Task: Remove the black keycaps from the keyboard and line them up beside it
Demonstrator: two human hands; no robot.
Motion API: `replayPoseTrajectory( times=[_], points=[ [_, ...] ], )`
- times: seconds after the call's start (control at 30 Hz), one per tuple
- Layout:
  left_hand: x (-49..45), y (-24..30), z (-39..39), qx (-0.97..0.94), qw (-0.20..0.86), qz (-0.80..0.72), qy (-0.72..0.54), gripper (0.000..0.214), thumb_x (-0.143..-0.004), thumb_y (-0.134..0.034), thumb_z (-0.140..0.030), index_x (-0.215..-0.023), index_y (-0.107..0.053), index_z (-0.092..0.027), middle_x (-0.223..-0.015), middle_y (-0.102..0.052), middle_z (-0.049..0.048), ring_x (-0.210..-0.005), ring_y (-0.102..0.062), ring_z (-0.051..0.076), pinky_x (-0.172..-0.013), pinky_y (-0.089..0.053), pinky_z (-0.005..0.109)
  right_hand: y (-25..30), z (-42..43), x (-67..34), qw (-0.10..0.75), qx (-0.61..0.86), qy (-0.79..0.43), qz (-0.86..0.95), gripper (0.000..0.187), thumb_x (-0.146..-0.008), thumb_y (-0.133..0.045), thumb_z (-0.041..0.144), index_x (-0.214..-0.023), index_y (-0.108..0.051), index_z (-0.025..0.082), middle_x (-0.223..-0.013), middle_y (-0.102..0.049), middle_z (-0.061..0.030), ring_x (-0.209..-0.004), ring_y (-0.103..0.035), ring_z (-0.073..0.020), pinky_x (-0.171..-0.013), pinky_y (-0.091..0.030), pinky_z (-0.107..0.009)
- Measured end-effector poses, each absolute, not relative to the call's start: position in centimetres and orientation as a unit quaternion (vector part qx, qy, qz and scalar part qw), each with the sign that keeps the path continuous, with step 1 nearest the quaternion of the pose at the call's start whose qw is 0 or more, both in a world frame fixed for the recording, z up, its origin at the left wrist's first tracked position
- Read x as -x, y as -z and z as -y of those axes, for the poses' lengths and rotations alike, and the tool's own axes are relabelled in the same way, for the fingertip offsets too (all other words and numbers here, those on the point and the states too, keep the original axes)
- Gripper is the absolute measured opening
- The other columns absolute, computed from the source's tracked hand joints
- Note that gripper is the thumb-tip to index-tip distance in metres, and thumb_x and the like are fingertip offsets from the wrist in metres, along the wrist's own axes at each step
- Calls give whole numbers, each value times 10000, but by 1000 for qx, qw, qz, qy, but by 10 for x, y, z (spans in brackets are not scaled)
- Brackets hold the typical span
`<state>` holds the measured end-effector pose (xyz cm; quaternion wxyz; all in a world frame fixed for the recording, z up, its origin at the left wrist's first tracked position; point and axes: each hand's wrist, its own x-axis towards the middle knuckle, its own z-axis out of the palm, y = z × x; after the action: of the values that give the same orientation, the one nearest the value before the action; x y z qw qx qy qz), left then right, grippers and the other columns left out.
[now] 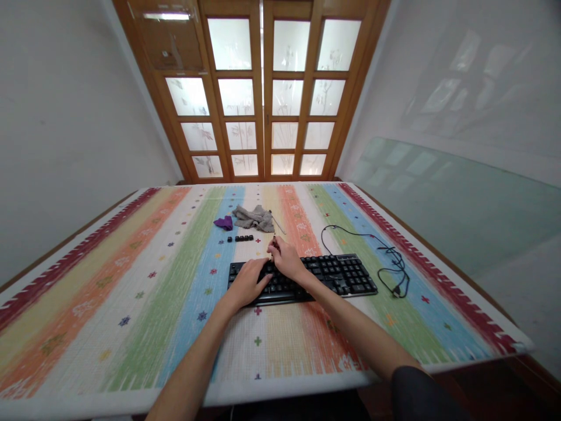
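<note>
Left hand (249,282) released, flat on keyboard (346,275) | right hand (284,259) pinching thin tool (274,238) over its far edge

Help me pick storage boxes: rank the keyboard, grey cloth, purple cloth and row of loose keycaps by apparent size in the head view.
1. keyboard, clearly largest, and also nearest the camera.
2. grey cloth.
3. purple cloth and row of loose keycaps: too alike to rank.
</note>
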<state>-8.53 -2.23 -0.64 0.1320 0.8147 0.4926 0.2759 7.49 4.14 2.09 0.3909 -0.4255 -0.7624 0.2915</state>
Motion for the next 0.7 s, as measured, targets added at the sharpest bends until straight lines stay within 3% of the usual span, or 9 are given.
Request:
replayPoseTrajectory(
  times=[0.2,0.6,0.7],
  points=[
    [86,6,23,-815,129,-491,-281,401,-939,-515,-334,-1306,-507,-174,-1241,-623,142,-1157,-566,281,-1021,-444,480,-17,-55,-77,398,441,-358,720,97,-899,-482,162,-814,-484,209,-762,-678,-19,-562,-588,-133,-605,-463,-258],
    [85,5,24,-813,129,-492,-282,399,-932,-523,-324,-1303,-513,-178,-1247,-625,137,-1165,-570,277,-1028,-444,471,-16,-60,-71,404,470,-358,698,116,-894,-509,168,-783,-500,202,-743,-683,-26,-583,-614,-131,-614,-502,-259],
    [85,5,23,-814,128,-495,-275,408,-933,-521,-329,-1305,-512,-161,-1231,-632,142,-1149,-576,279,-1018,-452,468,-15,-64,-70,401,500,-380,667,139,-909,-494,169,-774,-489,199,-726,-679,-24,-519,-600,-117,-555,-500,-246]
  ],
)
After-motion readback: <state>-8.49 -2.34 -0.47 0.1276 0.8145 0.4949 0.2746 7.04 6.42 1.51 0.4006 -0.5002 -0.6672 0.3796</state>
